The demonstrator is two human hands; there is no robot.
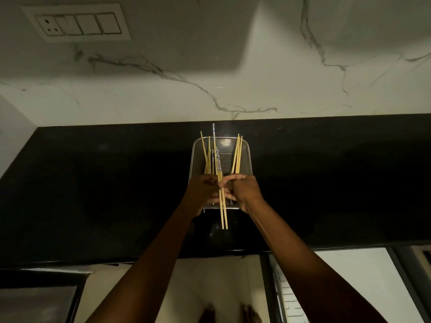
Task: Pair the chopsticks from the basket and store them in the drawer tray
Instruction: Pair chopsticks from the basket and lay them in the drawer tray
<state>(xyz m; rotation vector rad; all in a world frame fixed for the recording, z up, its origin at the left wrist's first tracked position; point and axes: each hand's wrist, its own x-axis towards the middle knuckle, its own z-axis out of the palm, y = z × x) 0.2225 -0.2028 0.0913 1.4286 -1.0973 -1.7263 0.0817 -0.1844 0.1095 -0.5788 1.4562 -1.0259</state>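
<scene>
**Black Counter, Two Hands, Lots of Sticks**

Black stone makes up the big counter [93, 194] that runs from side to side. It is dark and shiny. Behind it stands a white marble wall [256, 89] with thin grey lines wandering over it. A white switch plate [77, 22] with a socket sits high on the wall at the left. Below the counter's front edge there is a pale floor [221, 287], and part of an open white drawer [289, 297] shows at the lower right.

Both bare arms reach straight forward over the counter. The two hands meet in the middle, over the near end of the basket.

The metal mesh basket [247, 159] sits on the counter, near the wall. It is long from front to back.

The left hand [205, 190] is curled with its fingers closed around a pair of pale wooden chopsticks [223, 213]. The right hand [245, 190] is curled too, its fingertips pinching at the same sticks just beside the left hand. This pair runs front to back. Its near ends stick out past the basket's front edge, over the counter.

More wooden chopsticks [236, 155] lean in the basket, pointing up and away toward the wall. Some blue and white patterned chopsticks [218, 162] stand among them, and one of them pokes past the far rim.
</scene>
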